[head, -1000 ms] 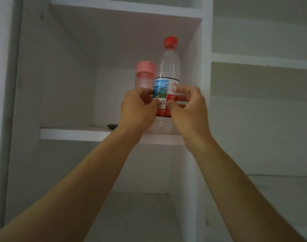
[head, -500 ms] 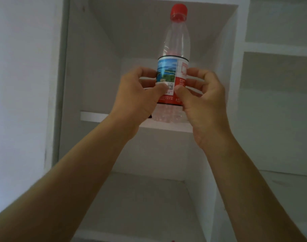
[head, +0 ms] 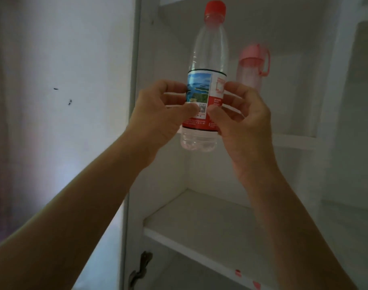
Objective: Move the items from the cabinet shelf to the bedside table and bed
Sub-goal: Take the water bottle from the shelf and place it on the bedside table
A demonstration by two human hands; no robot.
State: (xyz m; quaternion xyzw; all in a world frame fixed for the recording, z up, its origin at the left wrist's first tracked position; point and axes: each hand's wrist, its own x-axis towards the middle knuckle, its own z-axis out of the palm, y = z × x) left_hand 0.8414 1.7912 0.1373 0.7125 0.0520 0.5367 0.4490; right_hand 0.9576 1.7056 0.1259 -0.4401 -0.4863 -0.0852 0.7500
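White cabinet (head: 146, 59); grey wall (head: 53, 143) at 9 o'clock. On upper shelf (head: 292, 139) at 2 o'clock, pink-lidded bottle (head: 252, 68) (blurred). Off the shelf, upright: red-capped water bottle (head: 208, 59), left hand (head: 158, 116) and right hand (head: 246, 120) both curled round its label.

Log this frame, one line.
left hand: grips water bottle | right hand: grips water bottle | water bottle: upright, lifted | pink bottle: behind, in cabinet

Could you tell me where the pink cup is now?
Head view: the pink cup stands on the cabinet shelf, just right of the held water bottle.
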